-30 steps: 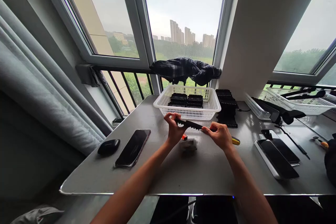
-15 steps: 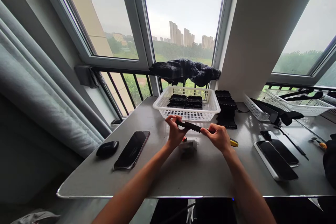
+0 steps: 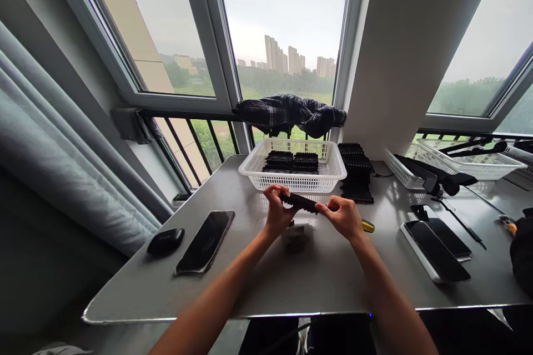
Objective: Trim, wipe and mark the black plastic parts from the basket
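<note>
A black plastic piece with toothed edges [image 3: 303, 203] is held level above the table, in front of the basket. My left hand [image 3: 278, 212] pinches its left end between thumb and fingers. At its right end my right hand [image 3: 342, 215] is closed on it, with the fingertips partly hidden behind. Similar black toothed pieces [image 3: 306, 162] lie stacked in the white plastic basket [image 3: 291, 182]. More black toothed pieces [image 3: 356, 173] are piled to the right of that basket. A yellow-handled tool [image 3: 368, 226] lies beside my right hand, partly covered by it.
On the left of the grey table [image 3: 137, 294] are a black mouse [image 3: 165, 241] and a phone [image 3: 205, 242]. Two more phones [image 3: 437, 250] lie at the right. Further white baskets [image 3: 487, 166] hold black parts. Dark plaid cloth [image 3: 291, 114] hangs over the window railing.
The toothed piece has tilted slightly, showing more of its broad face. Both hands keep their hold on it. The whole view has shifted a little.
</note>
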A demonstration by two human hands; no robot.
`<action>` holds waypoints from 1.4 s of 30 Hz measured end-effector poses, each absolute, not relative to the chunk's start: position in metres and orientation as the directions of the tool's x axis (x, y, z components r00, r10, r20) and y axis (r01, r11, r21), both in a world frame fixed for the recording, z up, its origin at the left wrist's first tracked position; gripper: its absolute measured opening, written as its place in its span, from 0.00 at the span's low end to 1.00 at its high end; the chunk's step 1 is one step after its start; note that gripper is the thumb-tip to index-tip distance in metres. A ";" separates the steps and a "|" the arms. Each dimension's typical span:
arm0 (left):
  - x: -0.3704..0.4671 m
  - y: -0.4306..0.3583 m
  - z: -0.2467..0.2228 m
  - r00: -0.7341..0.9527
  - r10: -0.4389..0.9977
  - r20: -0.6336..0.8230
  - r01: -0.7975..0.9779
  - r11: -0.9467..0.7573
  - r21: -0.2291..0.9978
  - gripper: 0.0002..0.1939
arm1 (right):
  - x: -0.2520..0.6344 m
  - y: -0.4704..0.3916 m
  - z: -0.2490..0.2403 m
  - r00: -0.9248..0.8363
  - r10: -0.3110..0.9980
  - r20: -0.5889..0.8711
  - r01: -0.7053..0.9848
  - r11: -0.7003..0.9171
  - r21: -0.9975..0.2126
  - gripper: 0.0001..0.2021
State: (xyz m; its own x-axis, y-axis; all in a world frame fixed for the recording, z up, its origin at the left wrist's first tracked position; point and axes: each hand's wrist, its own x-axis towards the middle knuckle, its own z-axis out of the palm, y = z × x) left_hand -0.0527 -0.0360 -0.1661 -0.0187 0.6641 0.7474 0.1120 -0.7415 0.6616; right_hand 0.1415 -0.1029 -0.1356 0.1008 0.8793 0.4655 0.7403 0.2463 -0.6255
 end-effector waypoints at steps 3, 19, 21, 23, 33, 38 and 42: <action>-0.060 -0.031 -0.159 -0.076 0.690 0.720 0.102 -0.713 0.694 0.37 | 0.148 -0.102 -0.134 0.121 0.883 0.454 0.742 0.223 -0.632 0.27; -0.056 -0.035 -0.161 -0.055 0.731 0.680 0.053 -0.678 0.733 0.35 | 0.154 -0.100 -0.132 0.091 0.890 0.447 0.798 0.204 -0.567 0.24; -0.058 -0.033 -0.158 -0.097 0.734 0.672 0.051 -0.670 0.740 0.36 | 0.158 -0.100 -0.132 0.116 0.880 0.460 0.817 0.179 -0.548 0.24; -0.058 -0.032 -0.157 -0.113 0.729 0.676 0.065 -0.673 0.737 0.36 | 0.158 -0.100 -0.133 0.135 0.868 0.477 0.801 0.187 -0.568 0.24; -0.052 -0.039 -0.162 -0.046 0.684 0.728 0.110 -0.721 0.684 0.34 | 0.145 -0.100 -0.135 0.011 0.892 0.452 0.772 0.280 -0.571 0.24; -0.062 -0.030 -0.155 -0.102 0.703 0.704 0.100 -0.697 0.711 0.36 | 0.159 -0.100 -0.132 0.051 0.881 0.470 0.797 0.247 -0.551 0.23; -0.061 -0.030 -0.158 -0.088 0.689 0.720 0.109 -0.712 0.694 0.36 | 0.151 -0.101 -0.132 0.059 0.870 0.489 0.779 0.266 -0.568 0.24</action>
